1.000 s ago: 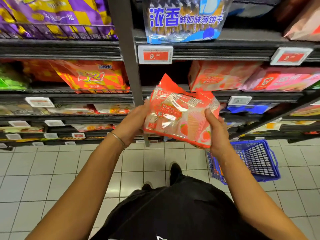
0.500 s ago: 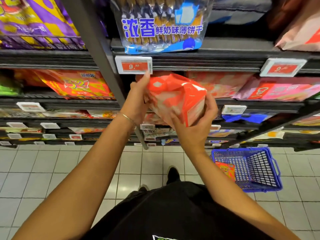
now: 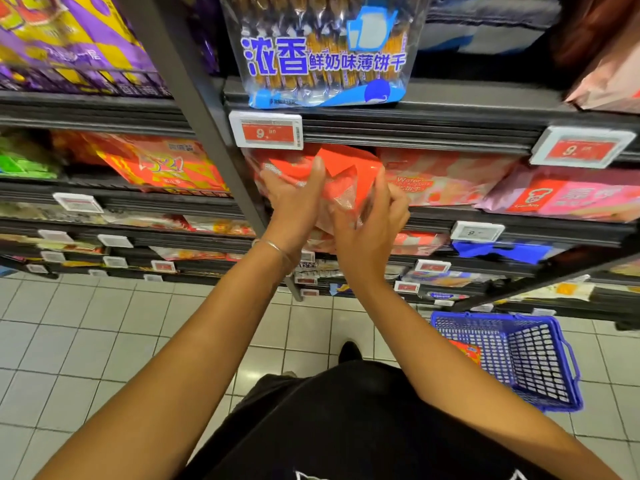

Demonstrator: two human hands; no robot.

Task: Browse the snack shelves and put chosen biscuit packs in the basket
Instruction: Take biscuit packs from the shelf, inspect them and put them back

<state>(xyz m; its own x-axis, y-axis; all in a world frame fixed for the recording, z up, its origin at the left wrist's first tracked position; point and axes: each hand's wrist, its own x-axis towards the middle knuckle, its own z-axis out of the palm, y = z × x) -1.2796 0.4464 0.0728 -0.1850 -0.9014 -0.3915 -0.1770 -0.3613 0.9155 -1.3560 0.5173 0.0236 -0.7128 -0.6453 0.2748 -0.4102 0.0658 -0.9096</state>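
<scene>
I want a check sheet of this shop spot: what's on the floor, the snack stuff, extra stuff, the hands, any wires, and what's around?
Surface: pale tiled floor.
Job's things: red wafer pack held at the shelf mouth; blue basket on the floor, right side, with an orange pack inside.
Clutter: blue-and-clear biscuit bag on the shelf above; price tag beneath it.
Grippers: left hand and right hand both on the wafer pack, fingers spread.
Cables: nothing seen.
Surroundings: dark shelves stocked with snack packs; black shoe below.
</scene>
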